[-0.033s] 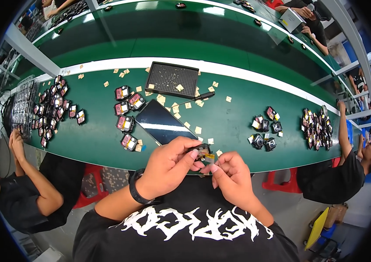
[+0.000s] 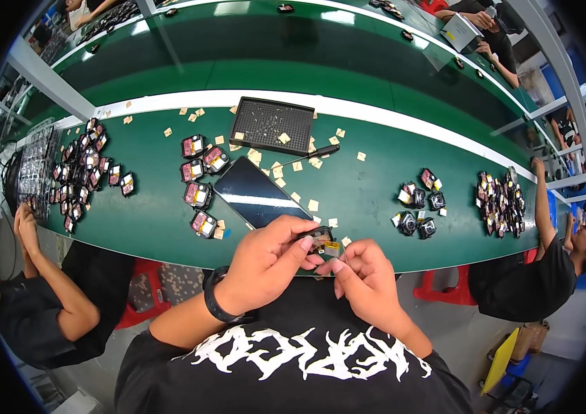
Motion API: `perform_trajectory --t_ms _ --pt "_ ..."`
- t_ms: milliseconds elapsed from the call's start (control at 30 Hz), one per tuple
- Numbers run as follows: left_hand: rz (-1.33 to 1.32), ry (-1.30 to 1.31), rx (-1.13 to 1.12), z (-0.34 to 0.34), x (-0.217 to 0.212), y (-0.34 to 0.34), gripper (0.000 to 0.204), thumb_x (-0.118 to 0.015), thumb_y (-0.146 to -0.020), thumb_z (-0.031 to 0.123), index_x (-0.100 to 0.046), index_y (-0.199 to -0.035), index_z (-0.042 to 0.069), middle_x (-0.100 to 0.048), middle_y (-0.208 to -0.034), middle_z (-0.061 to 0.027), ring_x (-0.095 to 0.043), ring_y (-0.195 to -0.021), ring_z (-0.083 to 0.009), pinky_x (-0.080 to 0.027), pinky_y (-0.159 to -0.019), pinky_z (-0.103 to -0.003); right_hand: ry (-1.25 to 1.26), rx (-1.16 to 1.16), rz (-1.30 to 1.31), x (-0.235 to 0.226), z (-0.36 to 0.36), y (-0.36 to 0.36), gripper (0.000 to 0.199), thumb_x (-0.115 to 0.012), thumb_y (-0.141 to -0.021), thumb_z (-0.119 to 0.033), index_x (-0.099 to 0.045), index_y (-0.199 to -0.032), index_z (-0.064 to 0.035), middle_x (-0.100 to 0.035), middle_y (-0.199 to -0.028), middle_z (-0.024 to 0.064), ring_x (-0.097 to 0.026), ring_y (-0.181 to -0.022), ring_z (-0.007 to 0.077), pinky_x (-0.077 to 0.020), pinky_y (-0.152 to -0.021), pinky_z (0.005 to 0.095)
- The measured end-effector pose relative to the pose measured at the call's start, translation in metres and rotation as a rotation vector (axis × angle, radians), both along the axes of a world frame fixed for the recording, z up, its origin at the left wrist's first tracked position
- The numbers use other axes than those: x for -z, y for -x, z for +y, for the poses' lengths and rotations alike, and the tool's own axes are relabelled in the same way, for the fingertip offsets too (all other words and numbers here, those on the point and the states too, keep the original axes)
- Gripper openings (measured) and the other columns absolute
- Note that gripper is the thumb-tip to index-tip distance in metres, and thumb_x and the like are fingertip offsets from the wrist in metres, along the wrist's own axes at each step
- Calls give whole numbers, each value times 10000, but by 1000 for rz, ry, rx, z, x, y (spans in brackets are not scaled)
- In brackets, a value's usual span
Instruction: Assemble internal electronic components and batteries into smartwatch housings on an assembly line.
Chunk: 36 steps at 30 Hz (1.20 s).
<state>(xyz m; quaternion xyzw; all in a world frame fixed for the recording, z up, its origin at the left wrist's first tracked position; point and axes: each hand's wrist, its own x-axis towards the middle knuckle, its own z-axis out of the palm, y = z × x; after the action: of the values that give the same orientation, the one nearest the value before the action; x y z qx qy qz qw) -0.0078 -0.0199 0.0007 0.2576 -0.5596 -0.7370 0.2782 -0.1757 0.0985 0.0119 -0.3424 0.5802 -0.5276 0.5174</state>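
Note:
Just over the near table edge, my left hand point(image 2: 262, 262) is closed round a small black device housing point(image 2: 321, 234), thumb on top and fingers beneath. A small silver battery pouch with yellow tape point(image 2: 332, 250) sticks out at the housing's right side. My right hand point(image 2: 370, 284) pinches the pouch's lower end between thumb and forefinger. The fingertips hide part of both pieces, so I cannot tell how they are joined. Right behind my left hand lies a dark glass-faced tablet or phone point(image 2: 255, 193).
Black housings with pink boards point(image 2: 198, 196) stand left of the tablet; others point(image 2: 417, 196) lie right, with piles at both ends. Behind are a black tray point(image 2: 298, 124), a screwdriver point(image 2: 322, 151) and scattered beige squares point(image 2: 313, 205). Co-workers sit left point(image 2: 65, 290) and right point(image 2: 521, 276).

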Motion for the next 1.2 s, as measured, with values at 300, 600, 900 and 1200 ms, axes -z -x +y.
perform_trajectory --t_ms 300,600,900,1200 --pt "-56 423 -12 0 4 -3 255 -544 -1009 -2 -570 -1257 -55 -706 -1018 -165 -754 -909 -229 -602 -753 -287 -94 19 -211 -1 -5 -2 148 -549 -1029 -19 -406 -997 -41 -698 -923 204 -541 -566 64 -429 -471 212" --pt "-83 207 112 -3 0 -8 259 -513 -1041 18 -520 -1286 -67 -673 -1159 -167 -738 -966 -216 -626 -821 -307 -43 82 -198 2 -1 -5 190 -579 -1012 -8 -397 -969 -41 -688 -873 206 -524 -533 68 -414 -459 212" --pt "31 -287 95 0 -7 -6 206 -500 -1041 17 -516 -1229 -65 -686 -1105 -151 -724 -945 -171 -612 -800 -271 0 105 -194 -4 6 8 206 -625 -980 7 -469 -1111 -22 -696 -844 149 -537 -557 59 -438 -509 218" --pt "17 -221 97 4 -13 -4 201 -553 -999 -19 -549 -1191 -76 -686 -1096 -135 -706 -953 -139 -610 -825 -279 444 -126 831 -5 -9 22 380 -810 -773 35 -706 -1129 -46 -696 -918 84 -683 -706 149 -533 -570 274"
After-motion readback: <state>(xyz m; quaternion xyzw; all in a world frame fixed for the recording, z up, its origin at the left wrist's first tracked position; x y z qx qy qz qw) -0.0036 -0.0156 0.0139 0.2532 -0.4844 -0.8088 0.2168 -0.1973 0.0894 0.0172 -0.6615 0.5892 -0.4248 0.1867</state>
